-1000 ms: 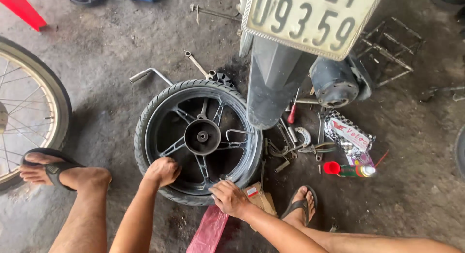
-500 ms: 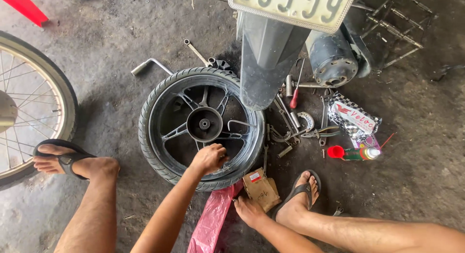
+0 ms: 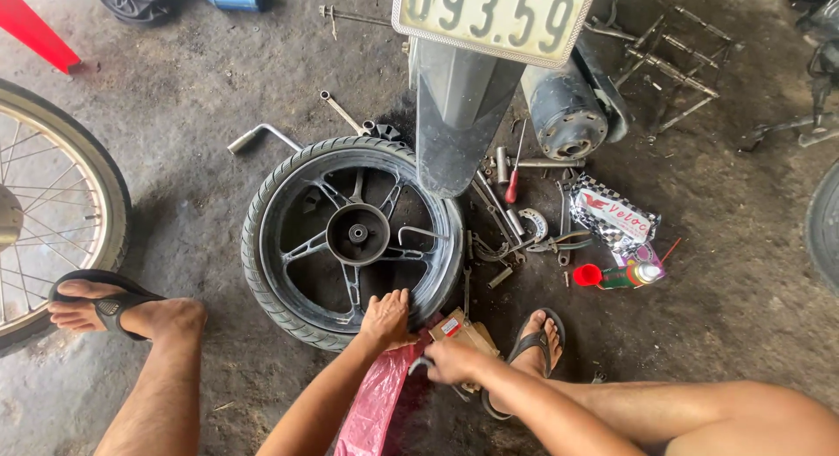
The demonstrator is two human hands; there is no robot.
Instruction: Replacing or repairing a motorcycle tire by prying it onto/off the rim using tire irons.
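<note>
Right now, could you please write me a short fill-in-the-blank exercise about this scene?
1. The left hand rests on the black ____ of the motorcycle wheel.
2. Under the hands lies a ____ plastic bag.
3. The right hand is beside a small cardboard ____.
4. Both feet wear ____.

Missing: tyre; pink; box; sandals

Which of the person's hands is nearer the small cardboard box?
Right. The right hand lies against the box; the left hand rests on the tyre, beside it.

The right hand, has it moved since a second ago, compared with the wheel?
Yes. The right hand has come off the wheel rim, toward the person, and now lies by the small cardboard box beside the sandalled foot.
</note>
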